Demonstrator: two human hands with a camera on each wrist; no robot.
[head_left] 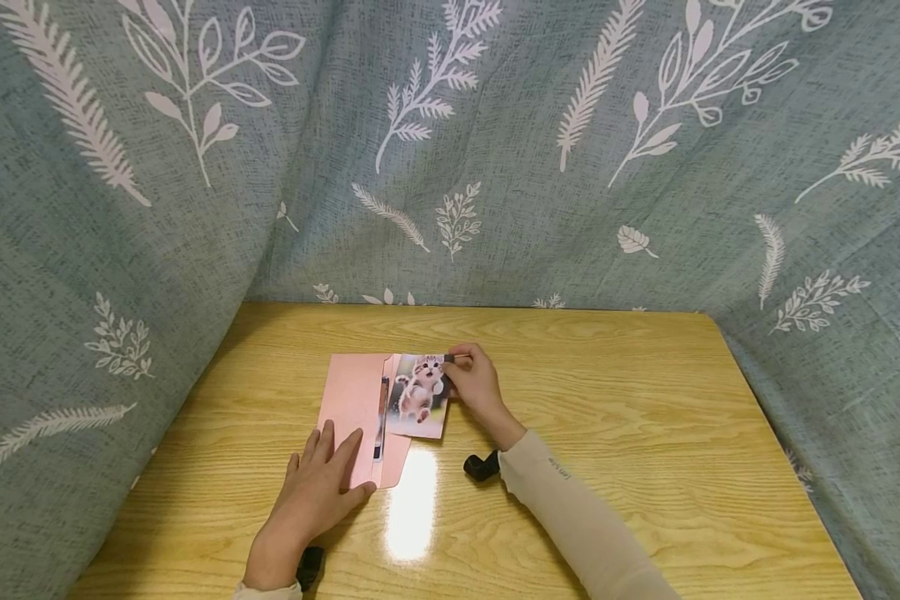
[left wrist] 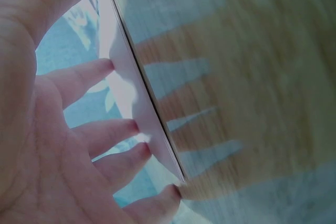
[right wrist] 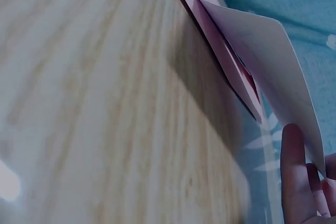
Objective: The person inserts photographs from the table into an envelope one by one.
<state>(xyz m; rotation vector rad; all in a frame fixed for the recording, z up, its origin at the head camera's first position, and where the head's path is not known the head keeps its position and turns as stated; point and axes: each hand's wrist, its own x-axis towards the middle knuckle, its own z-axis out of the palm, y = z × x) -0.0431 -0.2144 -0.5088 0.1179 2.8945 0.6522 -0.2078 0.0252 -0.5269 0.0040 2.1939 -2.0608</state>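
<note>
A pink envelope (head_left: 348,387) lies on the table with its flap open toward the right. Over the flap, a kitten photo card (head_left: 420,400) is pinched at its upper right corner by my right hand (head_left: 476,383). In the right wrist view the card's pale back (right wrist: 262,51) slants up from the envelope's opening. My left hand (head_left: 315,487) rests spread on the envelope's lower left part, fingertips (left wrist: 107,65) on its surface. Inside the opening shows the edge of another picture (head_left: 380,421).
The wooden table (head_left: 607,400) shines under a bright light reflection below the flap. A patterned blue-green cloth (head_left: 510,208) hangs behind it and along both sides. Black wrist camera pieces (head_left: 482,466) sit at each wrist.
</note>
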